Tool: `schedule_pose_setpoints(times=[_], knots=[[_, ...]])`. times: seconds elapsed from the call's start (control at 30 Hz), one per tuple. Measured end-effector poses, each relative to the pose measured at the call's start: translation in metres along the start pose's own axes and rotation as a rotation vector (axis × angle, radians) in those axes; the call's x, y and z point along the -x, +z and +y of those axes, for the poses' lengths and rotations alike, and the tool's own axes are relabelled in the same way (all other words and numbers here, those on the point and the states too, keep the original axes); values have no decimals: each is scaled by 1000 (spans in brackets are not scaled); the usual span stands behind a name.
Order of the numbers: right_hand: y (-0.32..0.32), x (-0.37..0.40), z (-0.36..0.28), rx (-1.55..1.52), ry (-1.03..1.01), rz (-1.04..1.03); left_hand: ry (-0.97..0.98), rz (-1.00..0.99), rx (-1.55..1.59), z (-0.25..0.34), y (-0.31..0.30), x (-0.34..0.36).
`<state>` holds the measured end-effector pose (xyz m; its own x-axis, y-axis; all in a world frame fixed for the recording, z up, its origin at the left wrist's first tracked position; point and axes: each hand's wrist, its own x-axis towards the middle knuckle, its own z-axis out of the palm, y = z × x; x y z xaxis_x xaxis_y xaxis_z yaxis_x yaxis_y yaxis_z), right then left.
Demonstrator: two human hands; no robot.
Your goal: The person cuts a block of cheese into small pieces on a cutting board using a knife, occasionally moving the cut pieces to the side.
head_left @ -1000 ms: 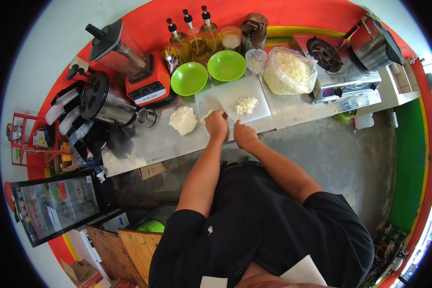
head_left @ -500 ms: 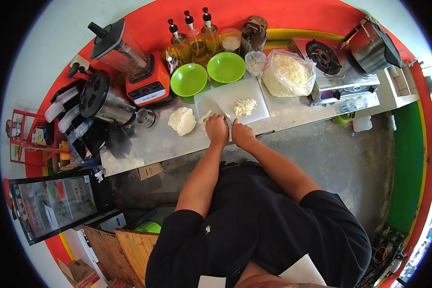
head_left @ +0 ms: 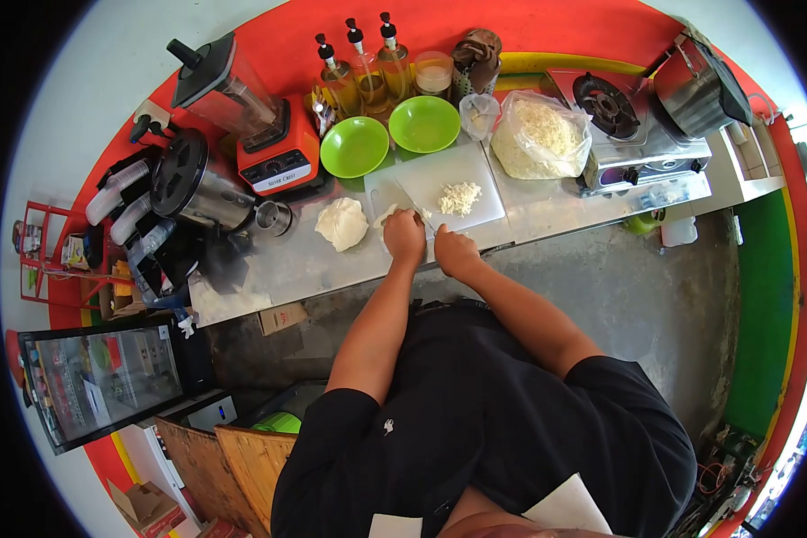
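In the head view, the right hand (head_left: 457, 252), just below the centre of the frame, is closed around the handle of a knife (head_left: 413, 201). Its blade slants toward the upper left, across the cutting board (head_left: 486, 172). The pale flat piece (head_left: 385, 216) lies left of the blade, beside the curled left hand (head_left: 404, 236), the nearer one; whether those fingers grasp it, I cannot tell. Chopped bits (head_left: 460, 198) lie right of the blade.

Blender base (head_left: 281, 169), red, front label (head_left: 281, 180) lettered "Silver Crest" in dark capitals on a pale strip below the dial, sole legible wording, print on the cartons (head_left: 282, 318) at lower left too small to read.
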<state>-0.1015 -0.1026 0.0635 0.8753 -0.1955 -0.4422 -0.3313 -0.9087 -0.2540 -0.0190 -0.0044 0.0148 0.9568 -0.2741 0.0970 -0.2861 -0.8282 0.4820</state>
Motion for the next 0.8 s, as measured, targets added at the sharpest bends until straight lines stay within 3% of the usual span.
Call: schedule_pose_setpoints(times=[0.63,0.8], knots=[[3,-7,-5,8,-66,73,-53,39,17,4,-7,7],[24,-1,-5,-25,-5,111,-42,52,37,4,-8,12]])
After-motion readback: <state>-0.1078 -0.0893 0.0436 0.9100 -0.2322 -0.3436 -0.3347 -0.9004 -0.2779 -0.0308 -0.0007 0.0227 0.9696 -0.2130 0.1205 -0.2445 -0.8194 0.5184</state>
